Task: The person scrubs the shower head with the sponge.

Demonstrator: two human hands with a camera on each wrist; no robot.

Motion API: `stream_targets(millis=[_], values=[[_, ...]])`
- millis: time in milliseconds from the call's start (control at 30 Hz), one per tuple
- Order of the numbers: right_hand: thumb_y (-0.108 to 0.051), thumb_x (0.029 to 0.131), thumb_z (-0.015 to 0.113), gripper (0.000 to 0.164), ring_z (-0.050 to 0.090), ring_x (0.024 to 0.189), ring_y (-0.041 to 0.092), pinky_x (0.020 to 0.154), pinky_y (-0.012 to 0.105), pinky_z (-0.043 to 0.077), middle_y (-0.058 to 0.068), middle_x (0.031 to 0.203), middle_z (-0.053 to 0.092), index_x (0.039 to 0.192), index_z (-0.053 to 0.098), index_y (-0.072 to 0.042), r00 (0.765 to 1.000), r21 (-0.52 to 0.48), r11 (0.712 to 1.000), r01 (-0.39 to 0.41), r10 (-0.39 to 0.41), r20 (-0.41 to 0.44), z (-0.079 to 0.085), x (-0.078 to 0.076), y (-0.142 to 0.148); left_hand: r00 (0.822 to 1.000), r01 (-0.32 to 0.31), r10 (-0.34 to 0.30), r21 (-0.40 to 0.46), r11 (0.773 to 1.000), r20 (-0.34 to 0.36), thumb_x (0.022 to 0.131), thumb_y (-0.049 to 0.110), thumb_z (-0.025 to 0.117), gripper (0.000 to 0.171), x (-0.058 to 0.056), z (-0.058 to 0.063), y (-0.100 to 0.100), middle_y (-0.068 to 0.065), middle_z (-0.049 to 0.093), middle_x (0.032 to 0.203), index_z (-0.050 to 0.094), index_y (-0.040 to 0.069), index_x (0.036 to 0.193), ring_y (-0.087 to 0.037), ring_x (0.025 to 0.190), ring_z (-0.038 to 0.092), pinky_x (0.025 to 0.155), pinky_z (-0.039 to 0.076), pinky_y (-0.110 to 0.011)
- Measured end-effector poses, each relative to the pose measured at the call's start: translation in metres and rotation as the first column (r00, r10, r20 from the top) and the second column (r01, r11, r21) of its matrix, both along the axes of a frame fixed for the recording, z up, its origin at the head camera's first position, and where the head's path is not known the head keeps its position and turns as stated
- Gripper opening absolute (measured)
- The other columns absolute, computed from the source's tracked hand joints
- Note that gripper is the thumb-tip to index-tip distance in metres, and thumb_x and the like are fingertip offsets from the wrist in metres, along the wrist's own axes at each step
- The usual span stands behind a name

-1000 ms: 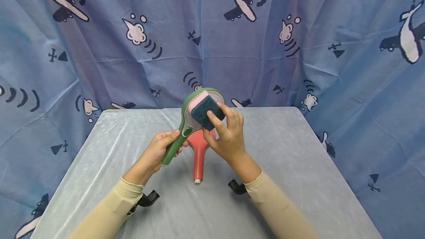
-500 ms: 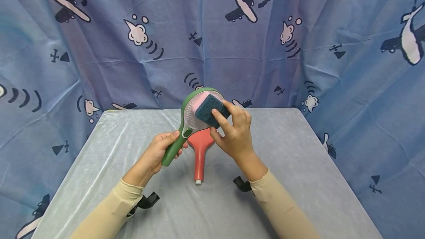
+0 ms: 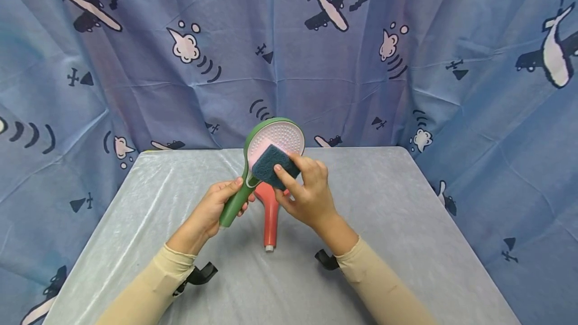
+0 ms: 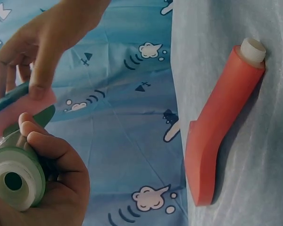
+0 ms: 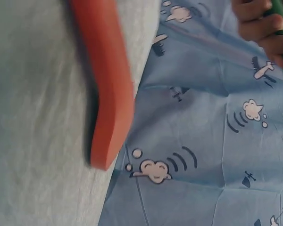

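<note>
My left hand (image 3: 211, 208) grips the handle of a green shower head (image 3: 234, 203), raised above the table and tilted, its pale nozzle face toward me. A pink sponge with a dark green scouring side (image 3: 273, 164) is pinched in my right hand (image 3: 311, 192). Its pink side lies against the lower part of the nozzle face and hides the button there. Behind and below, a red shower head (image 3: 271, 214) lies on the table, its head partly covered by the sponge and hand. In the left wrist view, the hollow handle end (image 4: 14, 179) points toward the camera.
A grey cloth-covered table (image 3: 384, 214) spreads under both hands. Blue curtains (image 3: 235, 29) printed with planes hang behind it and along both sides. Black wrist mounts (image 3: 200, 274) stick out under the sleeves.
The sponge in my right hand first shifted right across the nozzle face, then down and left toward the handle, uncovering the upper face. My left hand and the green shower head stay nearly still.
</note>
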State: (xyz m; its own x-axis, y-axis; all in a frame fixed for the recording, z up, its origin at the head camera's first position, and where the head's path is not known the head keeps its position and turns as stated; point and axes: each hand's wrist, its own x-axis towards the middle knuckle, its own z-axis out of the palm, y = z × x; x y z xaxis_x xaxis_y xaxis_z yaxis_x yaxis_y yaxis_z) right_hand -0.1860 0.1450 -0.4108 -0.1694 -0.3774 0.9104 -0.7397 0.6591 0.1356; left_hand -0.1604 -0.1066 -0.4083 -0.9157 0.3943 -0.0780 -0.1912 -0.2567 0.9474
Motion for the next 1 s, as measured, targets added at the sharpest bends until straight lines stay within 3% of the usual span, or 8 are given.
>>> stream_targets(millis=[133, 300, 533, 600, 800, 900, 1000], values=[[-0.02, 0.08, 0.076, 0.057, 0.057, 0.109, 0.039, 0.084, 0.051, 0.041, 0.023, 0.137, 0.057, 0.135, 0.061, -0.017, 0.998, 0.066, 0.997, 0.029, -0.025, -0.049, 0.002, -0.004, 0.009, 1.0, 0.004, -0.004, 0.006, 1.0, 0.008, 0.109, 0.033, 0.049, 0.032, 0.0, -0.001, 0.0, -0.001, 0.074, 0.083, 0.068, 0.008, 0.106, -0.008, 0.063, 0.063, 0.058, 0.054, -0.019], [-0.019, 0.082, 0.075, 0.051, 0.056, 0.116, 0.041, 0.089, 0.054, 0.041, 0.022, 0.138, 0.057, 0.132, 0.064, -0.015, 0.998, -0.045, 0.997, 0.066, -0.067, -0.021, 0.013, -0.01, 0.02, 1.0, 0.005, -0.005, 0.014, 1.0, 0.018, 0.109, 0.032, 0.049, 0.031, 0.0, -0.001, 0.0, -0.002, 0.074, 0.083, 0.065, 0.006, 0.107, -0.007, 0.062, 0.063, 0.058, 0.055, -0.019], [-0.021, 0.083, 0.078, 0.054, 0.055, 0.117, 0.041, 0.088, 0.056, 0.039, 0.024, 0.142, 0.054, 0.135, 0.063, -0.012, 0.99, -0.209, 0.969, 0.131, -0.118, 0.074, 0.018, -0.01, 0.024, 1.0, 0.009, -0.01, 0.039, 0.999, 0.026, 0.11, 0.031, 0.048, 0.03, 0.001, -0.001, -0.001, -0.002, 0.074, 0.082, 0.065, 0.007, 0.107, -0.008, 0.062, 0.064, 0.058, 0.055, -0.019], [-0.021, 0.083, 0.078, 0.054, 0.055, 0.117, 0.042, 0.087, 0.056, 0.04, 0.024, 0.14, 0.055, 0.134, 0.063, -0.013, 0.993, -0.187, 0.976, 0.111, -0.1, 0.067, 0.014, -0.007, 0.023, 1.0, 0.008, -0.009, 0.046, 0.999, 0.024, 0.11, 0.031, 0.048, 0.03, 0.001, -0.001, 0.0, -0.002, 0.074, 0.082, 0.065, 0.007, 0.107, -0.008, 0.062, 0.064, 0.058, 0.055, -0.019], [-0.025, 0.083, 0.075, 0.052, 0.058, 0.109, 0.038, 0.084, 0.052, 0.042, 0.025, 0.134, 0.058, 0.133, 0.064, -0.013, 1.0, 0.008, 1.0, 0.013, -0.013, -0.027, -0.004, 0.002, 0.013, 1.0, 0.017, -0.018, 0.06, 0.998, 0.016, 0.109, 0.03, 0.049, 0.03, 0.001, -0.001, 0.002, -0.003, 0.073, 0.083, 0.067, 0.006, 0.107, -0.009, 0.064, 0.064, 0.059, 0.055, -0.02], [-0.026, 0.083, 0.076, 0.053, 0.058, 0.107, 0.037, 0.084, 0.05, 0.041, 0.024, 0.134, 0.059, 0.133, 0.063, -0.014, 0.997, 0.074, 0.997, 0.014, -0.008, -0.075, -0.002, 0.001, 0.013, 1.0, 0.015, -0.016, 0.049, 0.999, 0.017, 0.11, 0.029, 0.047, 0.031, 0.001, 0.002, 0.001, -0.004, 0.073, 0.083, 0.068, 0.006, 0.106, -0.009, 0.064, 0.064, 0.058, 0.055, -0.02], [-0.023, 0.083, 0.076, 0.053, 0.058, 0.11, 0.038, 0.085, 0.051, 0.04, 0.023, 0.136, 0.058, 0.134, 0.062, -0.015, 0.995, 0.068, 0.996, 0.05, -0.043, -0.093, 0.007, -0.004, 0.017, 1.0, 0.001, -0.001, 0.037, 0.999, 0.012, 0.11, 0.03, 0.048, 0.031, 0.001, 0.004, -0.001, -0.003, 0.074, 0.082, 0.068, 0.007, 0.106, -0.009, 0.063, 0.063, 0.058, 0.054, -0.02]])
